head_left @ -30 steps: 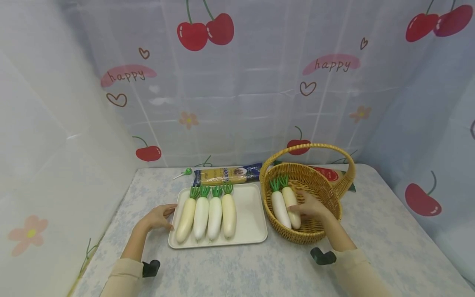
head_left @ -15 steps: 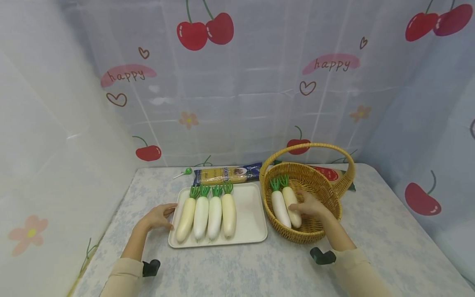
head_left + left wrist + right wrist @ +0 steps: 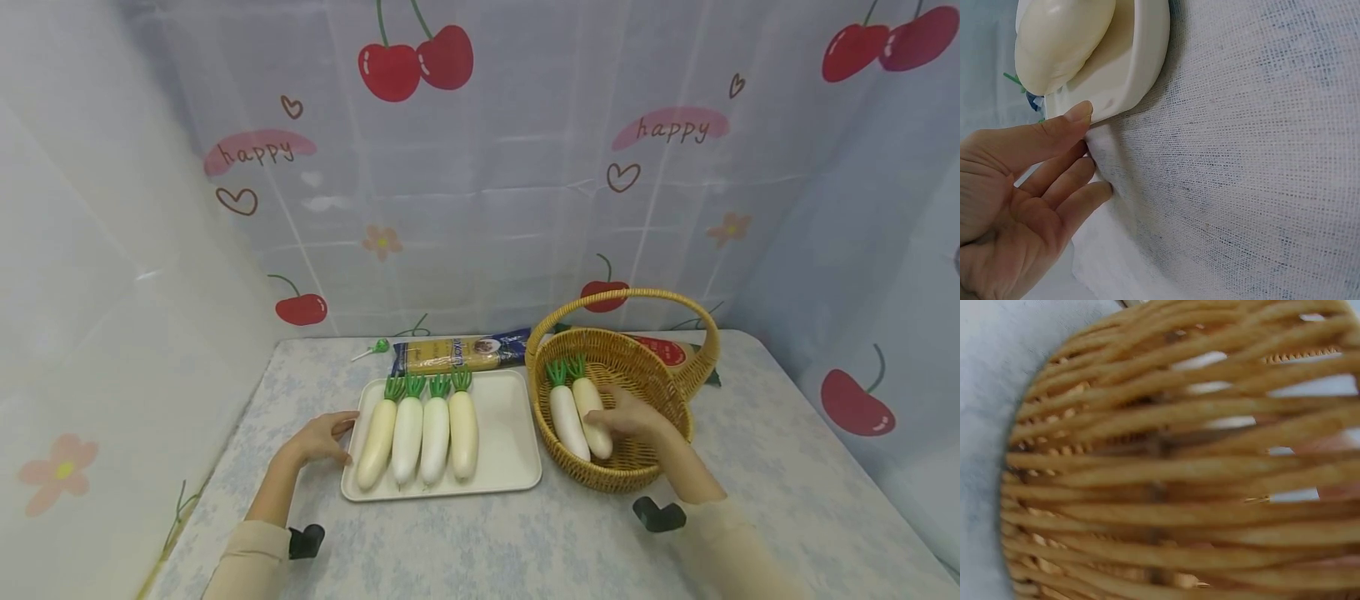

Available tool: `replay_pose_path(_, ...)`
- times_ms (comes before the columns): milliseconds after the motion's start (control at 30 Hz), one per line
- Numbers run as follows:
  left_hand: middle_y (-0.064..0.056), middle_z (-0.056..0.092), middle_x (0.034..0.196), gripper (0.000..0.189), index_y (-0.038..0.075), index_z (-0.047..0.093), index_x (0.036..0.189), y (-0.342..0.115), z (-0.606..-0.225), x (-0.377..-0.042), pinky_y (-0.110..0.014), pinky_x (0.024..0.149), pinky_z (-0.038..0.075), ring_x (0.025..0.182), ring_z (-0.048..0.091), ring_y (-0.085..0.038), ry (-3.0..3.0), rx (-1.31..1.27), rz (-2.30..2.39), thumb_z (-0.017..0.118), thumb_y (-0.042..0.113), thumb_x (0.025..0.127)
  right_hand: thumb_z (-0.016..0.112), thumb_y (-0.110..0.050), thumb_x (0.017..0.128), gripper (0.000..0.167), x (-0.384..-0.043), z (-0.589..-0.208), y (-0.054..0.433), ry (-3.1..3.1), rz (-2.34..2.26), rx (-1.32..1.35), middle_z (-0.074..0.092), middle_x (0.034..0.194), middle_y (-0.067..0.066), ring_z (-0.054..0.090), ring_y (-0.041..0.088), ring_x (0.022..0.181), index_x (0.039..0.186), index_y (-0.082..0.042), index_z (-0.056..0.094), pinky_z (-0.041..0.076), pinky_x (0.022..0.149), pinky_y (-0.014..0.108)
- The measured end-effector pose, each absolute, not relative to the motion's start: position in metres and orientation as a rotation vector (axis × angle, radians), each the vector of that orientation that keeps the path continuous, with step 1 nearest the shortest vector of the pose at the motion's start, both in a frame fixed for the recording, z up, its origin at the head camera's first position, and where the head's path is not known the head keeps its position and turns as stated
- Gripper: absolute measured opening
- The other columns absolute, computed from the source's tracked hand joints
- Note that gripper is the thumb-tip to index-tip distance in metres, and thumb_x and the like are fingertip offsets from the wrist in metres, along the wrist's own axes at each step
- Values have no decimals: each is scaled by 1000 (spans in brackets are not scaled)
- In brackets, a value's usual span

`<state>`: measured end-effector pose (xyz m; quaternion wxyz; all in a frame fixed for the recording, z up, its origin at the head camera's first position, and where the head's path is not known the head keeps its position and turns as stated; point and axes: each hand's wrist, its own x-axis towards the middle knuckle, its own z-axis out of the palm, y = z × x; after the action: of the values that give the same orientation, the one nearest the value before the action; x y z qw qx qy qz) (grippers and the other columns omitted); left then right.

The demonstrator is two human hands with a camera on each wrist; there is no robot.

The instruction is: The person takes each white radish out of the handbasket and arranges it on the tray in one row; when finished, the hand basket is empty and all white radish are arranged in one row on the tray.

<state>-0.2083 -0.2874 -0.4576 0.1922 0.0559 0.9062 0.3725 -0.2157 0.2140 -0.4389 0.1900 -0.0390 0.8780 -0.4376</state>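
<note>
Inside the wicker basket [image 3: 651, 375], my right hand [image 3: 628, 414] holds a cream-coloured radish [image 3: 588, 402] between thumb and fingers. A whiter radish [image 3: 567, 425] lies along its left side, both with green tops toward the back. My left hand [image 3: 318, 436] rests at the left edge of the white tray [image 3: 504, 433]. In the left wrist view its thumb [image 3: 1079, 112] touches the tray's corner, and the other fingers bend loosely near the cloth. Several radishes [image 3: 406, 440] lie side by side on the tray. Basket weave hides most of the right hand in the right wrist view.
Behind the tray lies a pasta packet [image 3: 457, 354], with a green lollipop [image 3: 380, 346] to its left. A red-labelled packet [image 3: 667, 350] is partly hidden behind the basket. The basket's tall handle [image 3: 637, 293] arches over its opening. A patterned curtain [image 3: 480, 208] stands behind the table.
The cream radish in the basket has shifted very slightly toward the back, with my right hand on it. My left hand and the tray stay in place.
</note>
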Motion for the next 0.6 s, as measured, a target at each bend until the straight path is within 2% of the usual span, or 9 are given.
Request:
replay_pose_path(100,-33,35,141,87,-13,34,139,-287,-458,-209,-50,104,37,129,36,-45,2548,162,1041,77,-9,63,64,-23,87,80,-219,-431,216,2455,-1178,-148,33,135,38,48,38,111,141,15,20,51,82,41)
replay_pose_path(200,-33,35,141,87,-13,34,139,-288,-459,-208,-50,104,38,129,36,-45,2548,161,1042,77,-10,63,62,-21,88,80,-224,-425,217,2376,-1201,-157,33,134,37,53,36,105,142,15,16,53,79,42)
replay_pose_path(333,-33,35,140,87,-13,34,139,-288,-459,-209,-49,104,38,129,36,-45,2546,163,1041,77,-9,63,61,-19,88,80,-233,-418,219,2294,-1215,-133,38,127,34,59,29,93,143,14,13,56,74,42)
replay_pose_path(600,-33,35,140,87,-13,34,139,-289,-458,-209,-50,105,37,129,36,-46,2547,169,1044,77,-9,63,64,-18,85,83,-246,-415,224,2258,-1151,-119,44,118,31,62,28,88,143,14,13,57,70,42)
